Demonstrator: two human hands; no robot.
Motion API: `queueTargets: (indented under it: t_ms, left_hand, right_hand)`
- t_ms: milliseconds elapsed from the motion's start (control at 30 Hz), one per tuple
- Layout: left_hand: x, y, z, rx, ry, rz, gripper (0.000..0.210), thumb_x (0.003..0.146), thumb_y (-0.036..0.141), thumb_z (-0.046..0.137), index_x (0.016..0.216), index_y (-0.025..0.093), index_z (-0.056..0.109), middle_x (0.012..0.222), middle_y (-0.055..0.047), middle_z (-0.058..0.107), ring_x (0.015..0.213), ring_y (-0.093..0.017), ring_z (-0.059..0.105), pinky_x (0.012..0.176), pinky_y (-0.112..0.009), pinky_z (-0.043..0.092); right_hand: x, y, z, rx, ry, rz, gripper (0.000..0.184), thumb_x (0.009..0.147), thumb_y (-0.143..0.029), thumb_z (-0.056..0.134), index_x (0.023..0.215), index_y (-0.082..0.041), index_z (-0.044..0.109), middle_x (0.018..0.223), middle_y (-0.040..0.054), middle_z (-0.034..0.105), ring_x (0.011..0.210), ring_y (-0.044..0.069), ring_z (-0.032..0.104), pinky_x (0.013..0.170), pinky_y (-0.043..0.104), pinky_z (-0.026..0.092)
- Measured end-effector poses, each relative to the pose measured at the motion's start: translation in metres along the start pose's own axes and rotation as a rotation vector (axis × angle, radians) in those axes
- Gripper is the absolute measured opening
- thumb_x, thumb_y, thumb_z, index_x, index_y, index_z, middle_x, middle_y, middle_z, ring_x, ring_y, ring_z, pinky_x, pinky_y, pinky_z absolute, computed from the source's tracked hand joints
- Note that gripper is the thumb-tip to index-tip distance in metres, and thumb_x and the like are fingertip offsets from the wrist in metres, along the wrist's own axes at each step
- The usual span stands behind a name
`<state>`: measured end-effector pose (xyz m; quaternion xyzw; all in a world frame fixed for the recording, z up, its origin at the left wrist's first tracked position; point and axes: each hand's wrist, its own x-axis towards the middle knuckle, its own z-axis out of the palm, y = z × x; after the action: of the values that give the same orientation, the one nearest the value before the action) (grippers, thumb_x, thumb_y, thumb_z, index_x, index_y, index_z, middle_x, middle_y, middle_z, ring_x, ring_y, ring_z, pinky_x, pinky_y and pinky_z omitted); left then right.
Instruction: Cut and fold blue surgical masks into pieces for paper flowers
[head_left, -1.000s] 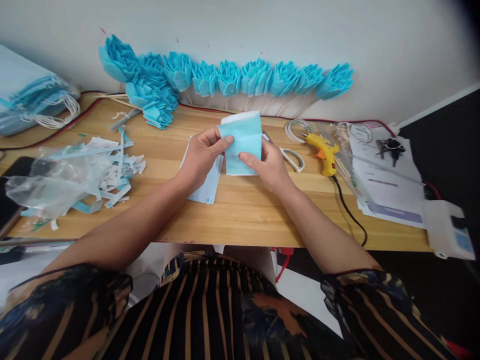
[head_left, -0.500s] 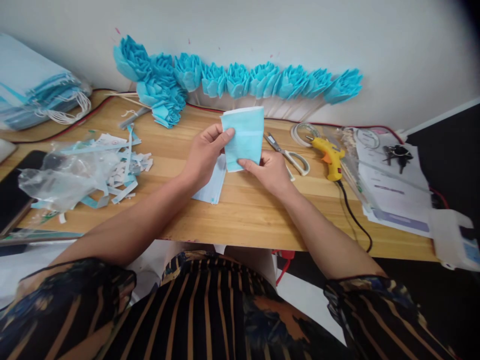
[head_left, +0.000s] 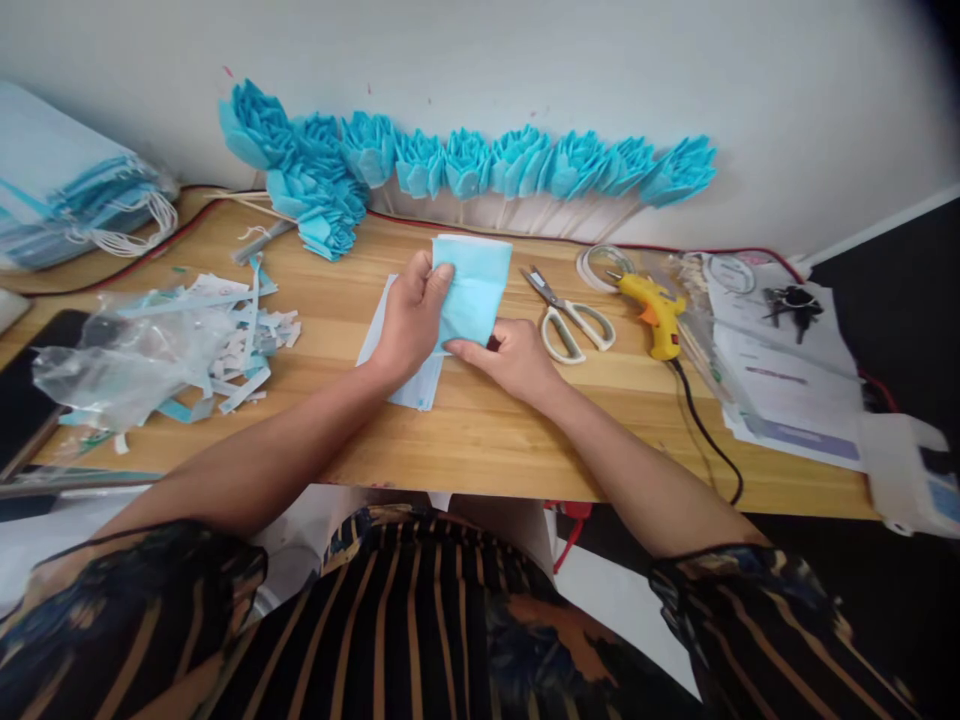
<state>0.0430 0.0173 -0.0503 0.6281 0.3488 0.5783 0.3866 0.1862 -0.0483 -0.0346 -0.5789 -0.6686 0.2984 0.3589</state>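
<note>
The blue sheet (head_left: 476,290) is held up above the tabletop (head_left: 480,455), in front of the person, between both hands. It looks like thin, soft fabric with a white layer peeping out along the top edge, so it is probably very light, limp and easily creased. It should be hard to break, though a sharp tug might pull the layers out of line. It does not look slippery; a light pinch with the layers pressed together is likely enough, best at an edge or corner so that the face stays flat.

The left hand (head_left: 412,318) pinches the left edge, thumb on the front near the upper corner, its fingers hidden behind. The right hand (head_left: 511,355) grasps the bottom edge, thumb lying along it and forefinger tucked at the back; how firmly it presses cannot be told. A pale blue cloth (head_left: 421,388) lies on the tabletop, partly hidden by the left hand and wrist.

Compared with half a second ago, the blue sheet sits lower and its top right corner has dipped. The right thumb has slid leftward from the front face to the bottom edge. With that hand out of the way, both handles of the scissors (head_left: 568,304) show fully. The blue flowers (head_left: 525,165) and the yellow glue gun (head_left: 661,325) stay put.
</note>
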Motion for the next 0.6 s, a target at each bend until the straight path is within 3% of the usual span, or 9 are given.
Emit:
queueTargets:
  t_ms: [167, 267, 433, 600]
  left_hand:
    - [0.0, 0.007, -0.003, 0.006, -0.101, 0.036, 0.041, 0.09, 0.059, 0.058, 0.08, 0.02, 0.053, 0.068, 0.001, 0.048, 0.061, -0.011, 0.049, 0.054, -0.024, 0.038]
    - [-0.004, 0.013, -0.001, 0.06, -0.192, 0.031, 0.034, 0.091, 0.052, 0.061, 0.08, 0.02, 0.055, 0.066, 0.002, 0.049, 0.058, -0.01, 0.046, 0.052, -0.023, 0.037]
    - [-0.009, 0.018, 0.001, 0.106, -0.283, 0.022, 0.03, 0.089, 0.047, 0.063, 0.082, 0.019, 0.056, 0.066, 0.002, 0.054, 0.058, -0.01, 0.047, 0.053, -0.023, 0.036]
    - [-0.007, 0.017, 0.001, 0.088, -0.327, -0.012, 0.038, 0.079, 0.05, 0.073, 0.094, 0.018, 0.062, 0.083, -0.002, 0.066, 0.069, -0.013, 0.058, 0.059, -0.022, 0.043]
  right_hand:
    - [0.008, 0.008, -0.017, 0.37, 0.085, -0.014, 0.051, 0.079, -0.07, 0.061, 0.082, -0.02, 0.066, 0.071, -0.0002, 0.058, 0.064, 0.012, 0.052, 0.057, 0.026, 0.044]
    - [0.012, 0.011, -0.024, 0.421, 0.152, -0.051, 0.053, 0.078, -0.071, 0.062, 0.098, -0.023, 0.069, 0.082, 0.0006, 0.063, 0.072, 0.013, 0.057, 0.061, 0.026, 0.048]
    - [0.009, 0.008, -0.026, 0.218, 0.287, -0.149, 0.036, 0.083, -0.056, 0.066, 0.081, -0.02, 0.069, 0.07, -0.002, 0.059, 0.066, 0.011, 0.051, 0.061, 0.025, 0.042]
    - [0.004, 0.004, -0.026, 0.073, 0.385, -0.208, 0.027, 0.089, -0.044, 0.062, 0.077, -0.02, 0.067, 0.066, -0.0029, 0.057, 0.062, 0.01, 0.048, 0.06, 0.026, 0.04]
